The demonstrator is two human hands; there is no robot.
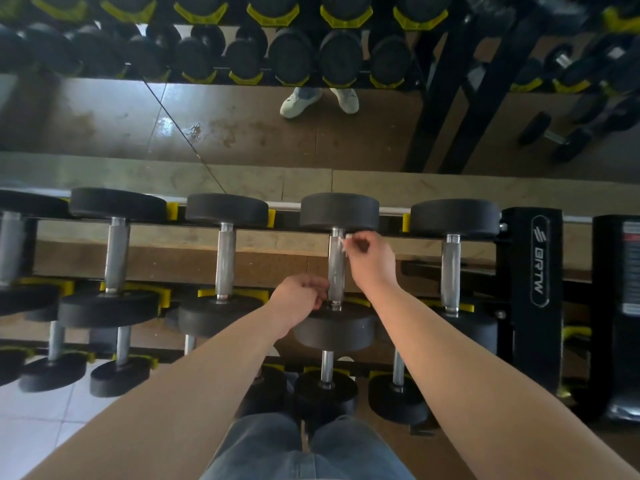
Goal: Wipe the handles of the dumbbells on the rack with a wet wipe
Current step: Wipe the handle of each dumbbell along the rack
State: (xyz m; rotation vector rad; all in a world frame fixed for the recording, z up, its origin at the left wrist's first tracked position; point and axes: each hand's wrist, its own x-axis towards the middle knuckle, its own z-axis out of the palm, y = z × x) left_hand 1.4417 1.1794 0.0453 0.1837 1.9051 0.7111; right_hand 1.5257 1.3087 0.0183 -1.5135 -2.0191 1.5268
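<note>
Steel handle: right hand pinches wipe atop (left hand at base, grip unclear)

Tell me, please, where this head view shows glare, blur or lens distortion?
Head view: glare on the mirrored floor; upper mirrored dumbbells soft; wide-angle lens stretches the forearms near the bottom edge; the handle, wet wipe, left hand and right hand read sharp.

Knurled metal handle; matt black heads.
</note>
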